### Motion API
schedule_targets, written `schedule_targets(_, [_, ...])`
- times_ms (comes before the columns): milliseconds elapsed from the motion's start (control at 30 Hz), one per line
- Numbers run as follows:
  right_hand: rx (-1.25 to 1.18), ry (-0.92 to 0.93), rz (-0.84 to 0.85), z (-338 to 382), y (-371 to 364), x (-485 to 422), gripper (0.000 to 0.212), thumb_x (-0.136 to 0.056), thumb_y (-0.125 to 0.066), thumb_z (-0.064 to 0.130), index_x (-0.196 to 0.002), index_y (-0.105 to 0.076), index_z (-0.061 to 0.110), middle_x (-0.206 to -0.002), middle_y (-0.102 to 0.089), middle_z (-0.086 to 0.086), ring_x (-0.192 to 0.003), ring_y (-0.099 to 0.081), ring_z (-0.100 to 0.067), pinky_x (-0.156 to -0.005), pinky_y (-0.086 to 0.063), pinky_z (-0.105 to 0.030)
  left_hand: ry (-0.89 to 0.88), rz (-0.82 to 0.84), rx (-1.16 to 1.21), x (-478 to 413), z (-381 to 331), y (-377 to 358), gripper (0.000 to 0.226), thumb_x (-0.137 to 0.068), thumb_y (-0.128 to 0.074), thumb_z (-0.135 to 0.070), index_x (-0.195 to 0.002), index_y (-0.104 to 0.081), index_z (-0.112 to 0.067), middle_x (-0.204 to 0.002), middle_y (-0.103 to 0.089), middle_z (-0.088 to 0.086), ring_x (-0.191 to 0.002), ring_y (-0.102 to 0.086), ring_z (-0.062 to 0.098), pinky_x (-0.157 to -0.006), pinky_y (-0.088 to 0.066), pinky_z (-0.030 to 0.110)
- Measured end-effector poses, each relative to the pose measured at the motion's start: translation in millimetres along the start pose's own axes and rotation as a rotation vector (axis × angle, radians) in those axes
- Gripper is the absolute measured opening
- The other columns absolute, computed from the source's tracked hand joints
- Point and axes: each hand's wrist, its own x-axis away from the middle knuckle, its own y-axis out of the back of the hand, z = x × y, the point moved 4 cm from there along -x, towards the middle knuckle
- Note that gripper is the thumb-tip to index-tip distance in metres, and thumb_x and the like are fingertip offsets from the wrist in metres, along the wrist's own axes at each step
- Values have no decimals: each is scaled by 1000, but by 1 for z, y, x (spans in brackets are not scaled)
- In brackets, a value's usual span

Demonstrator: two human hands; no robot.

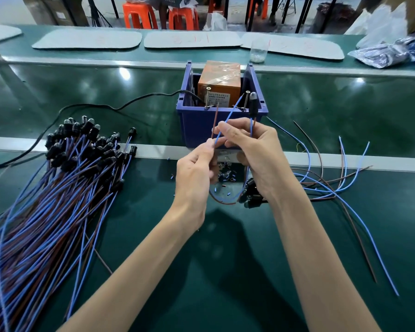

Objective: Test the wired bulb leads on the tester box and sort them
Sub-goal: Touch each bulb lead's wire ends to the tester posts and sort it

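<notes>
The tester box [194, 125] is a blue bin holding an orange unit [219, 80], with two screws [246, 100] standing up at its front rim. My left hand [197, 168] pinches the brown lead [215, 121], whose tip points up near the left screw. My right hand [252, 149] pinches the blue lead [229, 116], its end touching the right screw. The black bulb holder [253, 104] of this wired bulb sticks up above my right hand, unlit. A big pile of wired bulbs [65, 168] lies at the left. A few more lie at the right [326, 180].
A black power cable [101, 107] runs left from the bin across the green conveyor belt [321, 104]. Loose small bulbs and wire bits [225, 174] lie under my hands. A plastic cup [258, 52], grey mats and plastic bags sit at the far side.
</notes>
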Motion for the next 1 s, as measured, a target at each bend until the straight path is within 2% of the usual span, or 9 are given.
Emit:
schedule_targets(100, [-8, 14, 47, 2, -2, 0, 7, -90, -63, 9, -83, -63, 10, -82, -75, -5, -63, -65, -8, -67, -58, -28, -26, -66, -14, -3, -1, 6, 41, -100, -47, -18, -73, -76, -29, -58, -56, -14, -50, -47, 1, -51, -41, 13])
schedule_targets(200, [-41, 7, 5, 2, -3, -1, 10, -94, -58, 11, -84, -58, 12, -81, -75, -9, -52, -59, -9, -68, -59, -40, -49, -121, -88, -8, -3, 13, 36, -100, -47, -21, -80, -76, -30, -65, -63, -12, -61, -60, 0, -59, -49, 15])
schedule_targets(233, [-25, 21, -24, 3, -2, -2, 10, -94, -58, 12, -85, -57, 13, -78, -75, -7, -49, -55, -7, -66, -59, -38, -57, -135, -105, -10, -4, 16, 31, -100, -49, -21, -85, -75, -28, -64, -60, -11, -61, -61, 1, -60, -48, 15])
schedule_targets(367, [17, 96, -144, 10, 9, -2, 5, -93, -61, 14, -94, -60, 9, -66, -71, 0, -47, -42, -3, -47, -37, -11, -191, -156, -247, -16, -15, 27, 15, -96, -56, -18, -97, -69, -25, -56, -59, -13, -54, -59, 4, -63, -50, 18])
schedule_targets(467, [-14, 109, -204, 14, 19, -3, 3, -92, -63, 15, -91, -62, 13, -60, -67, 1, -40, -40, 0, -41, -29, -9, -363, -140, -445, -16, -28, 32, 20, -94, -61, -20, -110, -61, -29, -63, -66, -14, -52, -63, 7, -68, -54, 28])
schedule_targets(600, [-16, 131, -271, 19, 30, -4, 4, -91, -63, 14, -91, -67, 15, -54, -61, 4, -38, -32, -1, -39, -25, -11, -468, -175, -568, -18, -46, 37, 20, -93, -61, -20, -111, -65, -28, -63, -67, -15, -49, -64, 8, -60, -54, 24])
schedule_targets(767, [43, 125, -373, 22, 46, -7, 15, -93, -55, 8, -85, -68, 6, -50, -47, 9, -44, -44, 1, -45, -35, -11, -389, -88, -523, -38, -72, 30, 18, -93, -61, -15, -108, -70, -18, -61, -67, -7, -49, -62, 7, -57, -56, 25])
schedule_targets(833, [43, 110, -381, 22, 51, -8, 19, -94, -52, 6, -83, -68, 7, -57, -40, 4, -46, -36, -2, -44, -31, -13, -375, -61, -433, -44, -81, 27, 14, -92, -62, -13, -102, -71, -18, -60, -68, -7, -51, -62, 6, -55, -52, 18])
schedule_targets(1000, [11, 120, -404, 18, 56, -9, 22, -94, -52, 4, -85, -67, 17, -57, -40, 8, -48, -31, -2, -44, -27, -13, -361, -190, -338, -48, -74, 33, 14, -93, -59, -13, -94, -69, -24, -57, -66, -9, -48, -61, 4, -50, -45, 12])
